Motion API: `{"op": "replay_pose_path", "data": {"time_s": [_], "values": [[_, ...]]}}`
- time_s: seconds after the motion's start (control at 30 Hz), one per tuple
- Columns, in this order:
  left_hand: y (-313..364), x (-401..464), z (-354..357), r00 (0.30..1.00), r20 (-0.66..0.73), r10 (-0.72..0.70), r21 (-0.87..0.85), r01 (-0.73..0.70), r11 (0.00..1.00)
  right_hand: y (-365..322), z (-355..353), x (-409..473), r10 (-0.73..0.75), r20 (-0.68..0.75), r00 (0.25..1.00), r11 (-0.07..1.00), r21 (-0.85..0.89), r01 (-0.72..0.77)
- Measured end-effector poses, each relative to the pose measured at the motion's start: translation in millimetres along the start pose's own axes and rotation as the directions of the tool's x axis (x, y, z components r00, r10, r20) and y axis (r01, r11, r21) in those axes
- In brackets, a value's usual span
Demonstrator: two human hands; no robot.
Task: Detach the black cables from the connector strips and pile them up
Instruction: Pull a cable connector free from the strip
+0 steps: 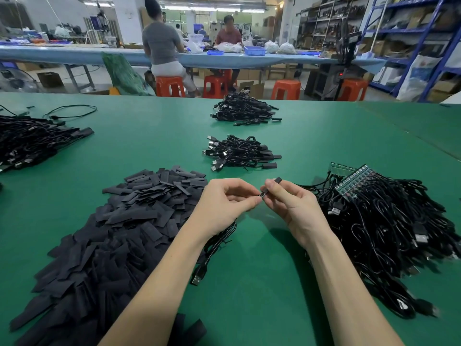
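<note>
Over the green counter [274, 283], the left hand [224, 201] and right hand [291, 203] each pinch one black cable [262, 194] between them, grips curled tight on it. Its lead trails under the left wrist. Sleeves [112, 226] crowd the left, strips [349, 182] and tangled cables the right; two piles [240, 154] sit beyond open green.
</note>
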State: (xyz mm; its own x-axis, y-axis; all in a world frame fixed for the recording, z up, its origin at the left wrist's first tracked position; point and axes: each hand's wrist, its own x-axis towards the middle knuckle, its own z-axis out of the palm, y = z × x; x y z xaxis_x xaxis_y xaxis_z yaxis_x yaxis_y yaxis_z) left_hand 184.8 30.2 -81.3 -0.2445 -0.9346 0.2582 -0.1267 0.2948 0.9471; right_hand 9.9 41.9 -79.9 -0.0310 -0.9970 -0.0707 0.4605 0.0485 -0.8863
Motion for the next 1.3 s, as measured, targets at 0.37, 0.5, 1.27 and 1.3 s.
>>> {"op": "replay_pose_path", "data": {"time_s": [0.37,0.5,1.27,1.3], "values": [[3.3,0.3,-1.9,0.999,-0.021,0.028,-0.067,-0.030,0.997,4.4,5.3,-1.0,0.045,0.069,0.997,0.999,0.023,-0.047],[3.7,0.9,-3.2,0.999,-0.031,0.043,-0.081,-0.046,0.996,4.0,9.4,-3.2,0.033,0.082,0.996,0.999,0.000,-0.033],[4.3,2.2,21.6,0.987,-0.156,-0.037,-0.255,-0.004,0.967,13.0,17.8,1.3,-0.330,-0.126,0.935,0.942,-0.107,0.318],[3.9,2.9,21.4,0.985,-0.168,-0.032,-0.242,-0.010,0.970,14.7,19.1,1.6,-0.331,-0.134,0.934,0.942,-0.099,0.320]]}}
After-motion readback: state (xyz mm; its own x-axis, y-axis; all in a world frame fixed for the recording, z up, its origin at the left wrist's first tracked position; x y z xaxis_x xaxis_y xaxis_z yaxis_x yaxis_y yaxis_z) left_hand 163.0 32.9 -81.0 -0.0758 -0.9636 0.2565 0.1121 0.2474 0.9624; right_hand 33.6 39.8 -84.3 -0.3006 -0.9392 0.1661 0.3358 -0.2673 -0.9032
